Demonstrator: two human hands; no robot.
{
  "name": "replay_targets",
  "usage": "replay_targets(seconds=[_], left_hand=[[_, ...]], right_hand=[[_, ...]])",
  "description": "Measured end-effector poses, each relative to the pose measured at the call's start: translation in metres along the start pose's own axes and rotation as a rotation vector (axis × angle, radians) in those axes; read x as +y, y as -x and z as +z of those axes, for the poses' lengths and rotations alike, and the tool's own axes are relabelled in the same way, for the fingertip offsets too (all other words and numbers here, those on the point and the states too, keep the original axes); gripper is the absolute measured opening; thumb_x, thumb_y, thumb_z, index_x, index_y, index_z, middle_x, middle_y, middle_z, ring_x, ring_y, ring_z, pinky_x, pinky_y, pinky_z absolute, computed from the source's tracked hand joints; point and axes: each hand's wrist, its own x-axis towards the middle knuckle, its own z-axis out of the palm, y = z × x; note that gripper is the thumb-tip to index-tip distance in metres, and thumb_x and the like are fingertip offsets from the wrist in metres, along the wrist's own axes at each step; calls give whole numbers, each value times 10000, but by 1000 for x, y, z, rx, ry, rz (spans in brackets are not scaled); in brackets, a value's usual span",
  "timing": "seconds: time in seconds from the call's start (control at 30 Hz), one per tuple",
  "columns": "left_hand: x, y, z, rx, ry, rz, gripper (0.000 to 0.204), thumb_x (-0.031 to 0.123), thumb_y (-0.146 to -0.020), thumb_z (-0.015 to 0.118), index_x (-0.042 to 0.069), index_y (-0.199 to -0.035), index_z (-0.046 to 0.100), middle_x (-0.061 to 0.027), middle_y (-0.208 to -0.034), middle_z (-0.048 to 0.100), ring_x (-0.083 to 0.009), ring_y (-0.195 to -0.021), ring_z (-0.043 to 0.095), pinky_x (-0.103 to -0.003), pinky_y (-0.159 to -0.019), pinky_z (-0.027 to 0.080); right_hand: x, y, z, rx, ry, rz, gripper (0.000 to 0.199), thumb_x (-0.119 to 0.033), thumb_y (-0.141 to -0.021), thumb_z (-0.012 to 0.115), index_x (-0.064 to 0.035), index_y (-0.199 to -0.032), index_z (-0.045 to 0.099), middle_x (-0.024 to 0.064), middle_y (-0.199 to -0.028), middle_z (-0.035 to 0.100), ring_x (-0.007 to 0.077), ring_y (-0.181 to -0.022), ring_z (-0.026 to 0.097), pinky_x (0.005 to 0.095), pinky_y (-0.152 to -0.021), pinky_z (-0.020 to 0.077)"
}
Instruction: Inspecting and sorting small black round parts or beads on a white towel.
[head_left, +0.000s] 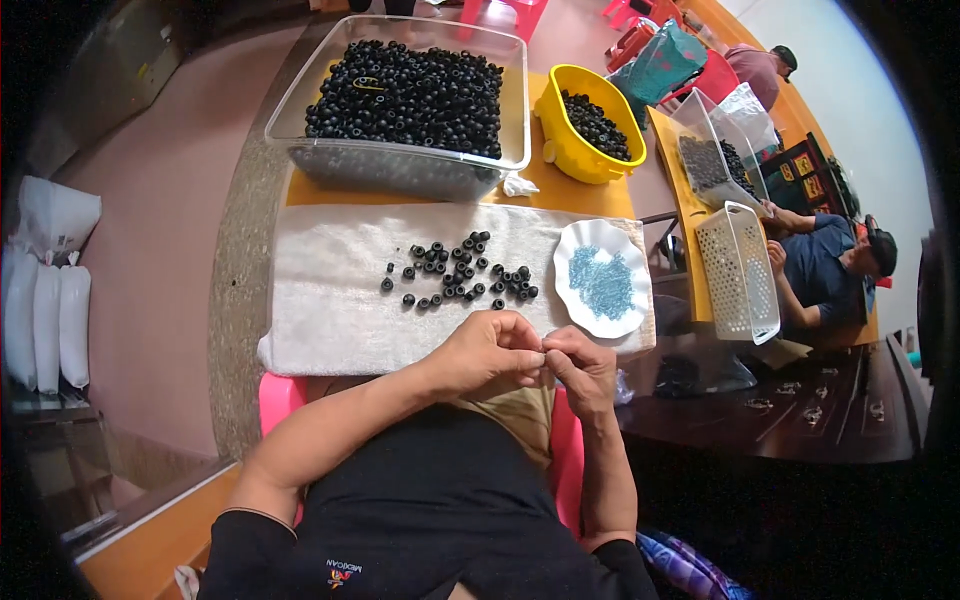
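Observation:
My left hand (488,352) and my right hand (582,370) meet in front of me, just past the near edge of a white towel (325,285). Thumbs and fingers of both are pinched together at the tips. Whatever they hold is too small and too covered to name. On the towel, beyond my left hand, lie several small black ring-shaped parts (462,268) with holes through them. A white scalloped plate (641,262) stands to the right, beyond my right hand. Tiny pale blue pieces (602,284) are spread over it.
At the back stands a clear plastic bin (400,170) full of black parts, beside a yellow basin (562,148) with more. A crumpled white tissue (519,186) lies near them. Rightward, a person (828,265) sits by a white perforated basket (738,270). White sacks (46,310) stand far left.

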Motion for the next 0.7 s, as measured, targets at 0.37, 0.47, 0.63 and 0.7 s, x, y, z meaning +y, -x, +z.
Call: replay_targets(seconds=[0.37,0.47,0.63,0.7], left_hand=[[-2,7,-11,57,-2,8,145,66,-897,665,-23,-1001,616,-72,-875,670,-122,-723,645,-243,-669,537],[-3,8,-12,70,26,-6,149,59,-895,665,-20,-1010,612,-69,-869,666,-120,-728,646,-239,-669,540],[-4,9,-17,63,5,13,149,50,-892,662,-13,-1015,607,-68,-887,664,-118,-756,647,-240,-692,550],[-4,10,-18,58,5,13,144,47,-891,660,-10,-1011,606,-68,-908,665,-117,-786,648,-243,-720,557]], right_hand=[[-4,-2,14,-61,-30,3,96,38,-870,607,48,-936,676,75,-882,616,100,-741,559,210,-641,427],[-10,-3,22,-30,-32,7,88,36,-870,607,47,-923,676,71,-882,617,96,-740,553,209,-641,419],[-7,-3,25,5,-2,-11,89,37,-867,612,43,-926,678,70,-888,614,109,-769,557,218,-669,427],[-7,-4,27,-4,7,-62,92,35,-861,630,34,-937,683,73,-888,612,122,-797,564,227,-697,438]])
